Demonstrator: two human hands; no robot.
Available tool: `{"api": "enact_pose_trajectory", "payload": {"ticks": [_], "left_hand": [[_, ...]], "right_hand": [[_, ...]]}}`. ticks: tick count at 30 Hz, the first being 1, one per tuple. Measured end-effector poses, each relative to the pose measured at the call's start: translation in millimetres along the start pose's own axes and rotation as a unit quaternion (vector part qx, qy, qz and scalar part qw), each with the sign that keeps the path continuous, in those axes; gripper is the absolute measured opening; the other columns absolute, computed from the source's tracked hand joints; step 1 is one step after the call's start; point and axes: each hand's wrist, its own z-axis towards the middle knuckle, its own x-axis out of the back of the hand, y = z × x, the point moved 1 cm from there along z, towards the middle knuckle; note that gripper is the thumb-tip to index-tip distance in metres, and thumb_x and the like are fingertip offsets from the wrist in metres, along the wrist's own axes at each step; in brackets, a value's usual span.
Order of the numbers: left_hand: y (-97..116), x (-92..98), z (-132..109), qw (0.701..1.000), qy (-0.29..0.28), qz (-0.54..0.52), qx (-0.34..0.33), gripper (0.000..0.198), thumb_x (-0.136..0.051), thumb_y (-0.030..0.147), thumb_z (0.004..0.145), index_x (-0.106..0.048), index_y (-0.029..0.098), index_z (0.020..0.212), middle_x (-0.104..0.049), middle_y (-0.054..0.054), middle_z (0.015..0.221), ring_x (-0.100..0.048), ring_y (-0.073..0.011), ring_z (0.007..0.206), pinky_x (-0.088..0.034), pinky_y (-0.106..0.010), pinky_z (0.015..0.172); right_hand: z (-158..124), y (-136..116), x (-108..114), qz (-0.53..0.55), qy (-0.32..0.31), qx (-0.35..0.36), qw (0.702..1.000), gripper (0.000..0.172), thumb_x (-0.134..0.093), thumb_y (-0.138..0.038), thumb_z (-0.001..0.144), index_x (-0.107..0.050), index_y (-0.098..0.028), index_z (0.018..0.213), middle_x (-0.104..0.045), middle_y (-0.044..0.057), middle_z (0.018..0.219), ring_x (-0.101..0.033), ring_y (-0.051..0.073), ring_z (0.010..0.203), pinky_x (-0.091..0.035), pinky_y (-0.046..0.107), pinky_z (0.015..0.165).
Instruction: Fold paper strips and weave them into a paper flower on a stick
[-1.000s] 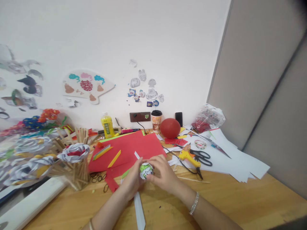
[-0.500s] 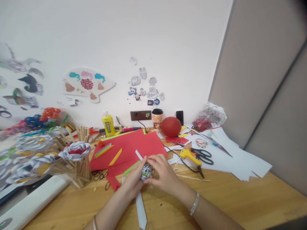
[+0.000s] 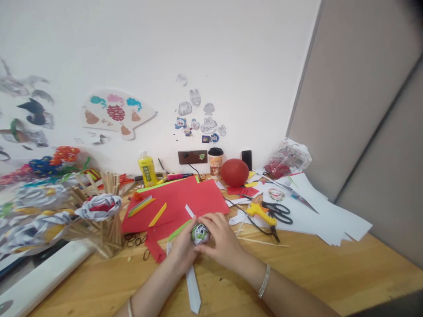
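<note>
A small woven paper ball (image 3: 199, 234) of white and green strips sits between my two hands. My left hand (image 3: 183, 246) is closed round its left side and underside, and that hand's fingers are partly hidden. Over the top and right side of the ball, my right hand (image 3: 222, 241) curves its fingers and thumb against it. A long white paper strip (image 3: 193, 288) hangs toward me from beneath my left hand. Past the hands, a green strip (image 3: 180, 230) and a short white strip (image 3: 189, 211) stick out over red paper.
Red paper sheets (image 3: 175, 193) carry yellow strips. To the right lie a yellow glue gun (image 3: 262, 213), black scissors (image 3: 280, 213) and white paper (image 3: 307, 220). A red balloon (image 3: 234, 172), cup (image 3: 216, 162) and yellow bottle (image 3: 147, 170) stand behind. Sticks with paper flowers (image 3: 101, 207) fill the left.
The view has shifted slightly, so the scene sits a little higher and further left. More of the ball's woven face shows between my hands, which keep their hold.
</note>
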Motion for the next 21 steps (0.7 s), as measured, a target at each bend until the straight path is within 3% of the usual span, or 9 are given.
{"api": "enact_pose_trajectory", "payload": {"ticks": [6,14,19,21], "left_hand": [[-3.4,-2.7,0.2,1.000,-0.012,-0.005,-0.026,0.008,-0.057,0.020,0.074,-0.057,0.013,0.076,-0.061,-0.002,0.063,-0.058,-0.0139,0.056,-0.048,-0.025,0.055],[-5.0,-11.8,-14.3,0.993,-0.021,-0.010,-0.113,0.018,-0.065,0.027,0.067,-0.058,0.014,0.076,-0.061,0.001,0.067,-0.057,-0.0096,0.062,-0.047,-0.020,0.060],[-3.0,-11.6,-15.8,0.991,0.067,-0.003,-0.116,0.021,-0.066,0.032,0.065,-0.056,0.015,0.075,-0.060,0.003,0.060,-0.055,-0.0089,0.052,-0.044,-0.019,0.049],[-3.7,-9.1,-11.5,0.991,0.077,-0.010,-0.106,0.019,-0.065,0.030,0.067,-0.055,0.015,0.073,-0.058,0.003,0.057,-0.053,-0.0086,0.047,-0.043,-0.019,0.046]], "right_hand": [[-1.1,0.4,-3.4,-0.023,0.011,0.009,1.000,0.049,-0.059,-0.029,0.073,-0.044,-0.019,0.119,-0.051,0.009,0.112,-0.041,0.023,0.100,-0.036,0.038,0.088],[-4.5,-1.9,-9.9,-0.015,0.057,0.020,0.998,0.049,-0.050,-0.026,0.078,-0.038,-0.020,0.126,-0.051,0.009,0.113,-0.044,0.024,0.100,-0.036,0.039,0.088],[-3.0,0.8,-11.2,0.024,-0.010,0.036,0.999,0.066,-0.058,-0.036,0.074,-0.029,-0.022,0.132,-0.044,0.009,0.122,-0.039,0.025,0.109,-0.032,0.040,0.093],[-2.9,3.5,-12.3,0.025,-0.029,0.033,0.999,0.070,-0.059,-0.037,0.073,-0.026,-0.023,0.133,-0.042,0.009,0.125,-0.037,0.025,0.111,-0.031,0.041,0.095]]}}
